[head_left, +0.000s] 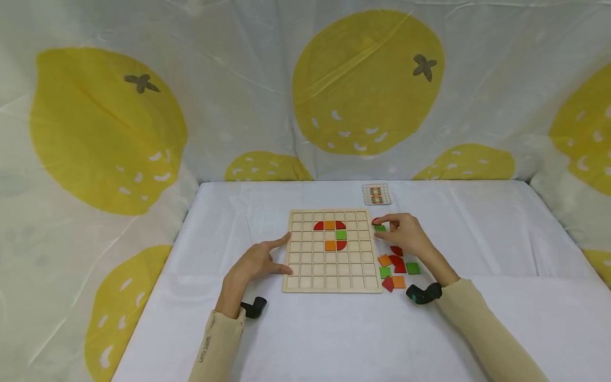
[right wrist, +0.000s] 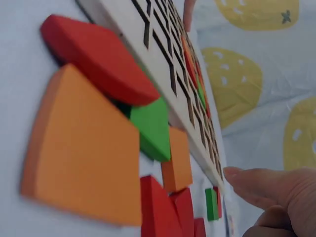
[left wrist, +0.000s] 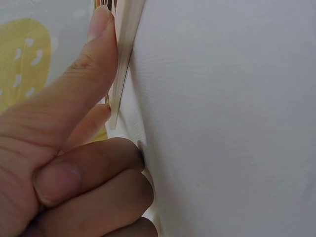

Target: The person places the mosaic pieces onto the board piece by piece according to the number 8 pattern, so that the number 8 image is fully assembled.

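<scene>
Pale wooden board [head_left: 331, 269], one, marked in a grid of square cells; lies flat at the middle of the table [head_left: 334, 329], which is covered in white cloth.

Pieces set on the board's far half: in the farthest row of pieces, a red rounded piece [head_left: 319, 226] at left, an orange square [head_left: 329, 225] in the middle, a second red rounded piece [head_left: 340, 225] at right; in the next row nearer, a green square [head_left: 341, 234]; nearer again, another orange square [head_left: 330, 245] with a red rounded piece [head_left: 341, 245] at its right.

Left hand [head_left: 254, 262]: thumb and index finger extended, touching the board's left edge; remaining fingers curled beneath.

Right hand [head_left: 408, 234]: just beside the board's far right part; fingers released, thumb and index finger spread apart. A loose green square [head_left: 380, 228] shows between them, a loose red piece [head_left: 374, 219] at the index fingertip.

Further loose pieces, right of the board and nearer: red, orange and green, crowded together, including a green square [head_left: 412, 268] at far right of the group.

Small card [head_left: 376, 194], printed with a grid and coloured pattern: beyond the board, to the right.

Backdrop cloth [head_left: 238, 95]: white, lemon print.
</scene>
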`<action>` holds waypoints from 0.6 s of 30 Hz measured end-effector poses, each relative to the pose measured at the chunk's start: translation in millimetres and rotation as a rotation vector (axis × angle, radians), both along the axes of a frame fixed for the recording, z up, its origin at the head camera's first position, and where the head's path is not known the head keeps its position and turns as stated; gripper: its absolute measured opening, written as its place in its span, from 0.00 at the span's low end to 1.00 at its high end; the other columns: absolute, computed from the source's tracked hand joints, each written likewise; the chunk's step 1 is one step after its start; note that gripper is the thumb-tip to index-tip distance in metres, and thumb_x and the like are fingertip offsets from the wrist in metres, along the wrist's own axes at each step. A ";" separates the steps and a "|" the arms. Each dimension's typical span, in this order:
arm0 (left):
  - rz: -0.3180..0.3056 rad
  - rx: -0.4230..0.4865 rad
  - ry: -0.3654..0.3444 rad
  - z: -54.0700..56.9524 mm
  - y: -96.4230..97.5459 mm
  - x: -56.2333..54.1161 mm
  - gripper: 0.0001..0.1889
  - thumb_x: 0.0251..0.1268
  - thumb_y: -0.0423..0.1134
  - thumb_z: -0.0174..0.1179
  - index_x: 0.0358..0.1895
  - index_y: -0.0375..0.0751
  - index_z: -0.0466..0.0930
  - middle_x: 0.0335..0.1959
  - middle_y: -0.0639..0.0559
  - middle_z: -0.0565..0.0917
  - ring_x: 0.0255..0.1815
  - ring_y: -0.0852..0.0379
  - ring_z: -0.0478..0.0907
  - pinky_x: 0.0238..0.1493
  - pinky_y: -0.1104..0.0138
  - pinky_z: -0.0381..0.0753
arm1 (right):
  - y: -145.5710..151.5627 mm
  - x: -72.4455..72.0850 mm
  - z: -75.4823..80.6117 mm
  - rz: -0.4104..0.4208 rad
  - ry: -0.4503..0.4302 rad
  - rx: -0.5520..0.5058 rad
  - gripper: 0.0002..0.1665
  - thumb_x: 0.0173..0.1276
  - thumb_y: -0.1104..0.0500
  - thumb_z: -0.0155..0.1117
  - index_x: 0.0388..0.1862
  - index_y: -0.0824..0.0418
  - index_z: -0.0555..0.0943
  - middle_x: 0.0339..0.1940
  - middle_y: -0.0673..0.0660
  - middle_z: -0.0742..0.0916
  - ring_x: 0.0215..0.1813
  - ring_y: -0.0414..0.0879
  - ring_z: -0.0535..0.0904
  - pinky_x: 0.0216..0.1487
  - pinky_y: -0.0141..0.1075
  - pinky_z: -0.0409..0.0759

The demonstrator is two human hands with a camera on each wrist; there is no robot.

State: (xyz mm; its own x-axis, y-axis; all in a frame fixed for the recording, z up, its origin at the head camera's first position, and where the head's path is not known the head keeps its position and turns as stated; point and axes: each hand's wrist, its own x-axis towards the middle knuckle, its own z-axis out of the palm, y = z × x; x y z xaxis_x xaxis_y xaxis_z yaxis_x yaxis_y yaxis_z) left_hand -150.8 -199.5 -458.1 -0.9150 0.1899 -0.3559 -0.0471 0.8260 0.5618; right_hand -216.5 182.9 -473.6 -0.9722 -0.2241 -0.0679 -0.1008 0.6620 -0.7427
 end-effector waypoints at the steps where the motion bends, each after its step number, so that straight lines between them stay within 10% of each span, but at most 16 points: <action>1: 0.001 0.001 -0.001 0.0 0.0 0.1 0.55 0.50 0.53 0.79 0.82 0.64 0.57 0.19 0.57 0.66 0.24 0.59 0.60 0.34 0.65 0.64 | 4.4 0.7 -0.4 -0.012 0.004 0.013 0.21 0.65 0.56 0.77 0.55 0.62 0.88 0.17 0.50 0.65 0.20 0.46 0.60 0.23 0.32 0.57; 18: 0.003 0.010 0.000 -2.0 -0.5 0.0 0.54 0.51 0.53 0.79 0.82 0.64 0.57 0.18 0.57 0.64 0.23 0.60 0.59 0.32 0.65 0.62 | 15.6 0.2 -14.5 -0.026 -0.035 0.031 0.19 0.63 0.55 0.79 0.50 0.61 0.88 0.16 0.50 0.66 0.19 0.46 0.63 0.23 0.33 0.58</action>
State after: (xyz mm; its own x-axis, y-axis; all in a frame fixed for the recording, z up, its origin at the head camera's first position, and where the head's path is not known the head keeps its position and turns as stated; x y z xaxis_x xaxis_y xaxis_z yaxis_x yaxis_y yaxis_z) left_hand -150.8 -200.1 -460.1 -0.9157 0.1908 -0.3536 -0.0494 0.8199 0.5704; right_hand -216.3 198.5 -488.1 -0.9745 -0.1966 -0.1084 -0.0578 0.6865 -0.7249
